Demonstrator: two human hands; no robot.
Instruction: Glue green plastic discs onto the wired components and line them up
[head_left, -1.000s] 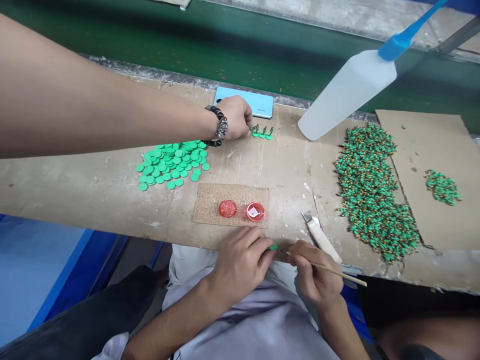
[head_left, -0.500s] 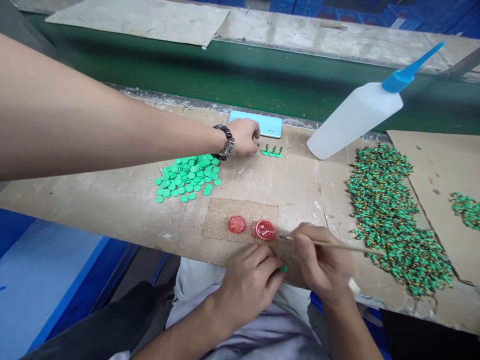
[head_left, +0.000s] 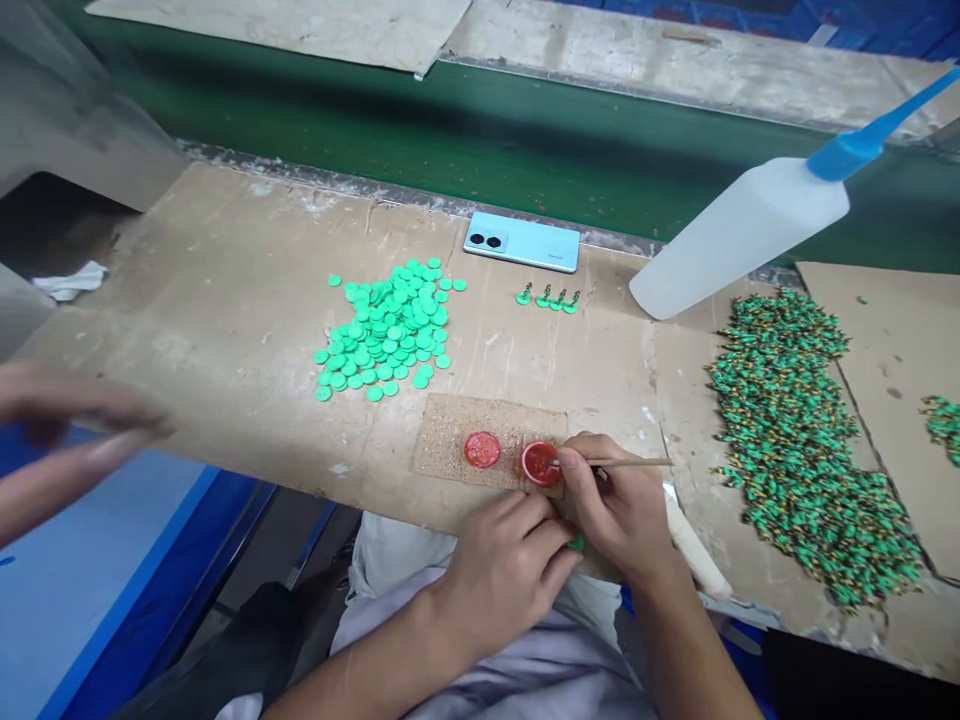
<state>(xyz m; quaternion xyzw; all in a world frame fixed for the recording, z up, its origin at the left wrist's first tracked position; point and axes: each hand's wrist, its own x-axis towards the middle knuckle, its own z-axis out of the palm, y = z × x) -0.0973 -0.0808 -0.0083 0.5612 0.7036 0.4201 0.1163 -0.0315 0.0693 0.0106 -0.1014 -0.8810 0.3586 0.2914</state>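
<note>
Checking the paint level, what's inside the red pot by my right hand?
The red pot holds glossy red liquid, with the tip of the thin brush in it; the pot's bottom is hidden.

Mint-green discs (head_left: 382, 330); red pots (head_left: 541, 463); translucent bottle (head_left: 742, 235), blue nozzle (head_left: 844, 155); green-yellow speckled heap (head_left: 795, 450).

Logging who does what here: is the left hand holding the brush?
No, the right hand holds the thin wooden brush at the red pot, while the left hand grips a small green piece.
</note>
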